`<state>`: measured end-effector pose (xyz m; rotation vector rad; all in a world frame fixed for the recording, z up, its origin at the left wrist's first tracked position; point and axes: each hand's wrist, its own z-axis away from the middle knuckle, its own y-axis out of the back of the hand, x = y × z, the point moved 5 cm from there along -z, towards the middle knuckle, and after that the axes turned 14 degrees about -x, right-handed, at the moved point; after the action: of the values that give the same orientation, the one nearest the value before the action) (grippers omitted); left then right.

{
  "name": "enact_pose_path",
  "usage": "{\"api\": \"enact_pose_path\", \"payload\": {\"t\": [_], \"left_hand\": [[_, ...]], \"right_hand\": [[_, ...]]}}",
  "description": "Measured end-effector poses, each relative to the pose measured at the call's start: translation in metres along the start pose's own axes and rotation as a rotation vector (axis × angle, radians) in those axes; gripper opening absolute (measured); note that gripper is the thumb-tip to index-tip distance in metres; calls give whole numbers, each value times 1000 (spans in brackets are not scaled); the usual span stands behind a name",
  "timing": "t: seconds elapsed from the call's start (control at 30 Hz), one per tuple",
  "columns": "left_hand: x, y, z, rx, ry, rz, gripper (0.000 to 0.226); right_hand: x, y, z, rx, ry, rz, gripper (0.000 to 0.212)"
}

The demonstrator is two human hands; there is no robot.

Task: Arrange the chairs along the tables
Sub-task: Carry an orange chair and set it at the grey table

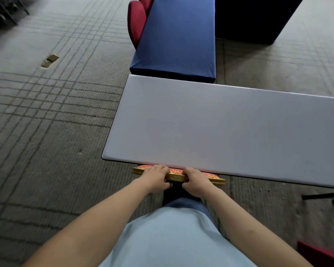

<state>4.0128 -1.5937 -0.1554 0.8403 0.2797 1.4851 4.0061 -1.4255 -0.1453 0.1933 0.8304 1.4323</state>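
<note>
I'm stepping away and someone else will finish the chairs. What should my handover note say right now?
Left hand and right hand both grip the gold top rail of the patterned chair, fingers curled over it.
That chair is pushed in at the near edge of the grey table, its seat hidden beneath.
Red chairs stand along the left side of the blue-covered table.
Done: this chair looks tucked in.
Left: let go, then probably place the red chair at lower right.

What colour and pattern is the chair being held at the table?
Its backrest is red-orange with gold swirls, edged by a gold frame, shown in the head view.
</note>
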Motion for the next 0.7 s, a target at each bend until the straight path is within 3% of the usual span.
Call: {"api": "enact_pose_path", "payload": {"t": [0.27,0.47,0.7], "left_hand": [[3,-6,0,17,-12,45,65],[8,-10,5,58,-1,67,65],[-2,-26,18,-88,243,245,92]], "right_hand": [[16,-10,11,161,84,-97,59],[19,-19,18,208,-47,-85,52],[28,-29,18,115,-226,-185,68]]}}
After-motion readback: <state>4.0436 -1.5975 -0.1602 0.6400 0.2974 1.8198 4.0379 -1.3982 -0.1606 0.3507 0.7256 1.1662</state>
